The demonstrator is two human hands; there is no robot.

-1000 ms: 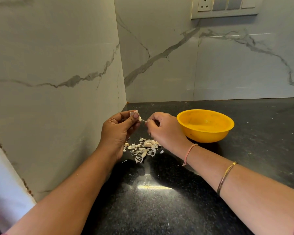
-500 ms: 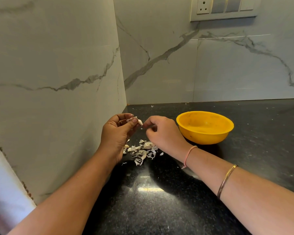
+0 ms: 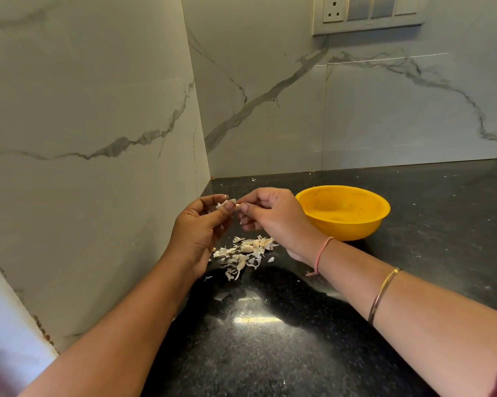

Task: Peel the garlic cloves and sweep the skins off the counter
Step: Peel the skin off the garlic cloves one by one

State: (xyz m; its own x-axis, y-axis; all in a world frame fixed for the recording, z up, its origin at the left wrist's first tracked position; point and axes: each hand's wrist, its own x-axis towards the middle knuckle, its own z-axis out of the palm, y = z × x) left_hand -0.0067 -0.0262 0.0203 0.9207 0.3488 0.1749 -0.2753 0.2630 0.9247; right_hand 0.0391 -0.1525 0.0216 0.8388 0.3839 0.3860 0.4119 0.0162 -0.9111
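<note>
Presently, head view, the only one supplied. Both hands are raised above the black counter, close to the corner where the two marble walls meet.

The left hand has its fingers curled, with a garlic clove pinched between thumb and forefinger. The right hand meets it fingertip to fingertip. Its thumb and forefinger are closed on the clove's near end, though whether they grip the skin or the flesh cannot be told. The two hands are thus joined at the clove, which is held clear of the counter.

Directly beneath the hands lies a loose heap of skins on the counter, and a few rounder pale pieces sit among them — possibly cloves, not certain. Small stray flakes are scattered near the heap and toward the back wall.

A yellow bowl stands upright on the counter just right of the right hand, apart from the heap.

The right forearm carries a pink thread at the wrist and a thin metal bangle further up.

A switch plate with one socket is mounted on the back wall, above the bowl.
</note>
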